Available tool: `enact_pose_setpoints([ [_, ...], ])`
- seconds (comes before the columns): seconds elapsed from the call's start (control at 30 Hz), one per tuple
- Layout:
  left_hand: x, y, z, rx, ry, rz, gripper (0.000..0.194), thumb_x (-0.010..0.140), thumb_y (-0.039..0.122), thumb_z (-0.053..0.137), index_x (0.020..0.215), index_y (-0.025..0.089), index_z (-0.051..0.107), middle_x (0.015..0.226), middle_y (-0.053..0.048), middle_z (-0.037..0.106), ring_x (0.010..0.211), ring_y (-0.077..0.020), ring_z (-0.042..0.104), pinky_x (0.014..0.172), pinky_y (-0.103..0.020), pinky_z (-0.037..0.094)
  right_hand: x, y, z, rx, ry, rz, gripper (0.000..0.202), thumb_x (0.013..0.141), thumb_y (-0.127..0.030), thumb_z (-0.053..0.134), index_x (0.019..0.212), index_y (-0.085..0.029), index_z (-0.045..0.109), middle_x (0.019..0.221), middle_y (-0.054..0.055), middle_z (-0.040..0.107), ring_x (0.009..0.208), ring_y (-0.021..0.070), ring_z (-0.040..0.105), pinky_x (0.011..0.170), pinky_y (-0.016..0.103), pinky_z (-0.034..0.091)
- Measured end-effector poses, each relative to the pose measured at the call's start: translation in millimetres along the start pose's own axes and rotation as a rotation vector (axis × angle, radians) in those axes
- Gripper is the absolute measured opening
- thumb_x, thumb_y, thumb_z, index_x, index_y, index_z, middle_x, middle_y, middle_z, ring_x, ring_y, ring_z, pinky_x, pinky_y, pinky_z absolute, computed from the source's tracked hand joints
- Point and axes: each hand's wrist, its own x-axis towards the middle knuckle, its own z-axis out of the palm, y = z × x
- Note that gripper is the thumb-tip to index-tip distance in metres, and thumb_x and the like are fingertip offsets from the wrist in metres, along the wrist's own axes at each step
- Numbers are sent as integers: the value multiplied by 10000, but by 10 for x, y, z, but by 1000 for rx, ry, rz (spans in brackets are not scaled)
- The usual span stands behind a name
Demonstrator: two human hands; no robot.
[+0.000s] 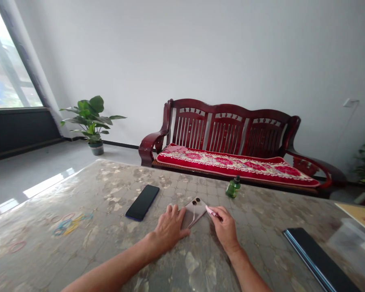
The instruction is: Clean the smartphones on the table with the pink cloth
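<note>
So, head view: gripping pale phone [196,214], back up, approx 6 o'clock, w/ L hand [169,227], thumb + fingers closed on its 8 o'clock end; pinching pink tool [212,211] in R hand [226,229], tip by pale phone's 2 o'clock corner, can't tell if touching. Could scratch via slip, prob. from weak L hold on shiny table [176,267]. Might knock green bottle [232,188], 2 o'clock, w/ wide R swing.

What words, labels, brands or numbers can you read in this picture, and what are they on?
No text can be read.
Small green bottle with a dark cap: any label is too small to read.
Flat tan sheet with reddish marks: too blurred to read.
Pale pinkish phone with dark round lenses: no readable lettering on the part showing.
</note>
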Motion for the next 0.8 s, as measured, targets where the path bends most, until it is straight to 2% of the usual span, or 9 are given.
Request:
enact_pose_setpoints([
  [0.13, -211, 66, 62, -142, -17, 93, 631, 788, 461, 695, 1333, 239, 469, 1341, -115, 491, 1185, -323, 469, 948, -433, 465, -32, -34, 0, -110, -55, -84, 261, 895, -196, 487, 1016, -222, 717, 896, 56, 659, 844, 178, 620, 774, 272, 500],
  [0.23, -281, 17, 74, -249, -41, 237, 568, 787, 367, 723, 1297, 251, 502, 1378, -89, 473, 1199, -294, 473, 1009, -400, 438, -72, -97, 32, -216, -141, -135, 343, 875, -115, 443, 1044, -247, 711, 888, 41, 641, 843, 167, 609, 778, 261, 488],
  [0.33, -292, -47, 87, -320, -44, 324, 507, 820, 274, 691, 1294, 271, 511, 1382, -69, 477, 1221, -264, 475, 1048, -361, 411, -103, -195, 76, -317, -245, -151, 388, 869, -70, 405, 999, -260, 717, 862, 34, 622, 831, 167, 595, 771, 256, 474],
  [0.53, -250, -67, 145, -294, 35, 353, 302, 895, 213, 602, 1193, 252, 575, 1344, -60, 533, 1206, -248, 508, 1056, -363, 409, -148, -395, 106, -460, -358, -157, 373, 871, -42, 391, 970, -253, 682, 923, 46, 605, 890, 188, 577, 796, 274, 456],
  [0.67, -219, -47, 198, -261, 60, 406, 314, 909, 176, 581, 1219, 215, 554, 1338, -88, 549, 1248, -242, 507, 1083, -350, 401, -130, -451, 139, -538, -391, -201, 330, 891, -49, 398, 961, -242, 656, 928, 44, 605, 903, 195, 562, 805, 289, 442],
  [0.8, -207, -43, 238, -219, 80, 448, 321, 905, 170, 589, 1224, 179, 545, 1335, -122, 553, 1260, -262, 511, 1085, -371, 411, 69, -368, 254, -621, -392, -245, 314, 875, -38, 431, 933, -246, 659, 904, 42, 614, 895, 198, 557, 798, 287, 427],
])
